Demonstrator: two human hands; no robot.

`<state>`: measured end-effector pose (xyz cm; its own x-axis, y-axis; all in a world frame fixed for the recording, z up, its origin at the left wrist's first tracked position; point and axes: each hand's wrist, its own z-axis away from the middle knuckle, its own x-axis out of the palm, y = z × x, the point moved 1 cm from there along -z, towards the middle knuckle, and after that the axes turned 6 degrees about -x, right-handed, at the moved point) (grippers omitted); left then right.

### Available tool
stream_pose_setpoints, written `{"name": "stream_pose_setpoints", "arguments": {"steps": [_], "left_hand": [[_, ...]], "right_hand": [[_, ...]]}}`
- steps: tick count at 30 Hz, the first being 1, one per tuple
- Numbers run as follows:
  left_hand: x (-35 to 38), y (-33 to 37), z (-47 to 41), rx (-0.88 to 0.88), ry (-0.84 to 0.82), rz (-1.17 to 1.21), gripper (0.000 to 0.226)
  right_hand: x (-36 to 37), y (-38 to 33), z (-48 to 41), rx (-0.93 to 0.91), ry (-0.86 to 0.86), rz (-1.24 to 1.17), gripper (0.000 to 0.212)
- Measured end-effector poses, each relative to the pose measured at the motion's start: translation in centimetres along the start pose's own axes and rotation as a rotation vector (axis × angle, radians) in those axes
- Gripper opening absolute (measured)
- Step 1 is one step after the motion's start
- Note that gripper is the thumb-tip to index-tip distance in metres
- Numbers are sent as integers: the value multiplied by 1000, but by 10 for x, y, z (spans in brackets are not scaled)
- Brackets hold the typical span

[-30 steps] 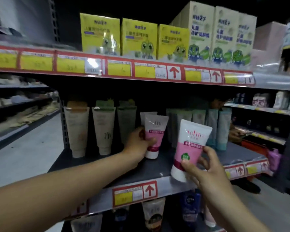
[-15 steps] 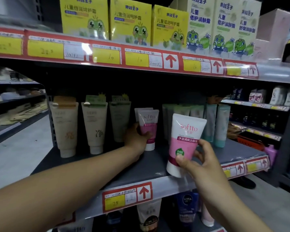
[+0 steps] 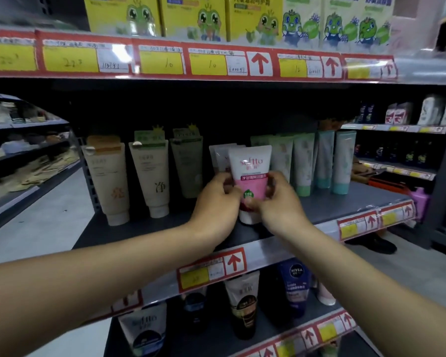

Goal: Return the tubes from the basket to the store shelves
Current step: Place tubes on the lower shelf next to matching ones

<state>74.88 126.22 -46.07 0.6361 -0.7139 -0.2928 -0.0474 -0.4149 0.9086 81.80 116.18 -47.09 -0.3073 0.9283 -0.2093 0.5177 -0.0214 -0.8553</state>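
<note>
A white and pink tube (image 3: 250,164) stands cap down on the dark middle shelf (image 3: 345,202), in front of two similar pink tubes (image 3: 220,155). My right hand (image 3: 277,206) grips the front tube's lower right side. My left hand (image 3: 216,203) is curled at its left side, closed on the rear pink tubes, with the thumb against the front tube. The basket is not in view.
Beige and green tubes (image 3: 150,176) stand to the left and teal tubes (image 3: 325,161) to the right on the same shelf. Yellow boxes (image 3: 191,16) fill the shelf above. Dark tubes (image 3: 242,302) stand on the shelf below. An aisle floor (image 3: 36,222) lies to the left.
My right hand has carried the pink tube from the shelf's front edge inward and stood it in front of the rear pink tubes. My left hand stayed on those tubes. The view moved closer.
</note>
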Motion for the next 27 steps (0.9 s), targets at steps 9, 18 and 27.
{"name": "stream_pose_setpoints", "arguments": {"steps": [9, 18, 27], "left_hand": [[13, -6, -7, -120, -34, 122, 36], [19, -11, -15, -100, 14, -62, 40], [-17, 31, 29, 177, -58, -387, 54]], "right_hand": [[11, 18, -31, 82, -105, 193, 33], [12, 15, -36, 146, -173, 153, 20], [-30, -29, 10, 13, -129, 469, 42]]}}
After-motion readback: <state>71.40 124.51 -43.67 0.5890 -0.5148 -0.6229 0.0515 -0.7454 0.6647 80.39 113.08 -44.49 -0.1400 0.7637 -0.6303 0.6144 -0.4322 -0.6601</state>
